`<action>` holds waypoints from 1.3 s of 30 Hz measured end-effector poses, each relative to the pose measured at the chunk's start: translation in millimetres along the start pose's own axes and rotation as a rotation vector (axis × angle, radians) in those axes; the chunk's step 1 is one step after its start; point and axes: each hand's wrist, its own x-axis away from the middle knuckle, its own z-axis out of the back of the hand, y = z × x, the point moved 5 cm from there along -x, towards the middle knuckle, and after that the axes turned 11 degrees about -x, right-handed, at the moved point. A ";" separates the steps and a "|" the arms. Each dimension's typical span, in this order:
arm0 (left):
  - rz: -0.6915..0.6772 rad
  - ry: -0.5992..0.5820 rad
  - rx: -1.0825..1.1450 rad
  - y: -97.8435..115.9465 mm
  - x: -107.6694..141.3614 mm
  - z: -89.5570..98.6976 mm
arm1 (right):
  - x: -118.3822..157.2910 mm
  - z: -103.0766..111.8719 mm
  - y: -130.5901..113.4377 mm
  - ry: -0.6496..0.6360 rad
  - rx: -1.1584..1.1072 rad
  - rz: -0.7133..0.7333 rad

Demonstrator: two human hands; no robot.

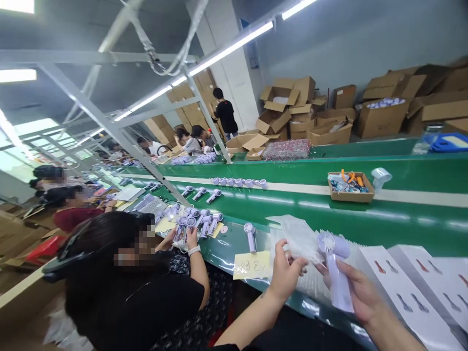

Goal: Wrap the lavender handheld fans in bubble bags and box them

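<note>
The biggest thing is the long green work table (292, 212), which crosses the whole view and has a pale strip along it. Behind it, against the wall, many cardboard boxes (383, 117) are piled, some with their flaps open; the poster (251, 52) on the pillar is too small for reading. On the left side, a co-worker in black (146, 297) sits at the table, with both hands at a group of lilac fans (204, 219). At the right edge lie white boxes (391, 278), printed with small pictures of fans, in red-brown and grey colours. Beyond them, a shallow carton (351, 197) contains tools with orange handles. The right hand (360, 292) is closed around the handle of a lilac fan (340, 285), which is held above the near edge of the table with its round head upward. The left hand (287, 270) pinches a clear plastic bag (297, 236) between thumb and fingers, just beside this fan's head. Under both hands is a stack of clear sleeves (314, 285). Near the left hand lies a yellow paper (241, 273) with dark handwriting, whose characters I cannot read with certainty. Just behind this paper is a single fan (250, 239).
</note>
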 end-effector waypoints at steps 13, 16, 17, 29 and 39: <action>-0.670 0.067 -1.048 44.3 -3.6 5.2 | -3.0 -53.6 -13.5 -0.006 0.280 0.196; -0.529 0.152 -0.838 42.7 -17.8 22.6 | 2.1 -43.4 -26.5 0.033 0.293 0.201; -0.461 0.161 -0.747 41.6 -23.9 28.9 | 6.2 -36.8 -31.6 0.065 0.297 0.199; 0.155 -0.201 0.243 39.5 -27.3 -1.6 | 68.3 2.2 -21.2 -0.031 0.096 0.078; 0.187 -0.748 0.161 20.8 -96.8 -34.2 | 92.8 46.6 -34.5 0.129 -0.250 0.387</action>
